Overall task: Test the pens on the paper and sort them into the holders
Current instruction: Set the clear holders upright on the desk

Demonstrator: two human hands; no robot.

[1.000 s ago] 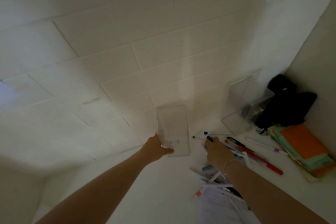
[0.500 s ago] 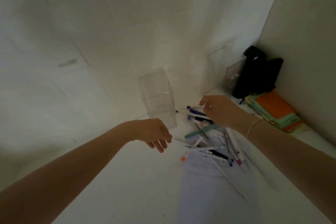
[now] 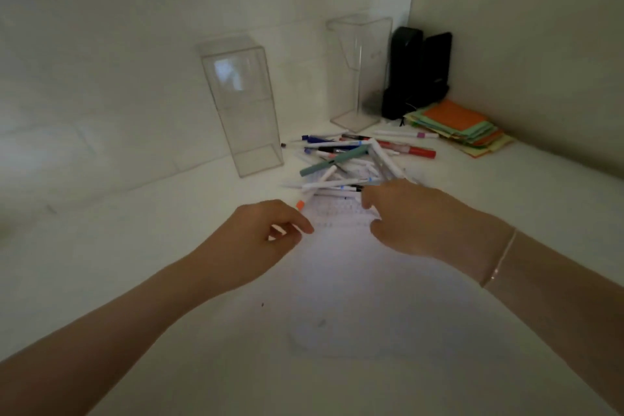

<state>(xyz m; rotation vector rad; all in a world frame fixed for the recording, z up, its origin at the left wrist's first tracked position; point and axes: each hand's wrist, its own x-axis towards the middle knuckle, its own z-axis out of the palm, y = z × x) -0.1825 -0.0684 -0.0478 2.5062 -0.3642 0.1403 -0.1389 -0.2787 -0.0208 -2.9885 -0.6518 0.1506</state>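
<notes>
Both hands have dropped toward the paper (image 3: 341,280) on the worktop (image 3: 101,263). Two clear holders (image 3: 241,105) stand upright behind (well apart). Pens (image 3: 351,159) lie heaped at the paper's far edge. Left hand (image 3: 260,233) is loosely curled, gripping nothing; right hand (image 3: 412,216) reaches the heap, grip unclear.

Nothing here can be read. The paper (image 3: 341,223) carries faint rows of marks (too blurred to make out), and the pens (image 3: 347,159) show no legible labels.
</notes>
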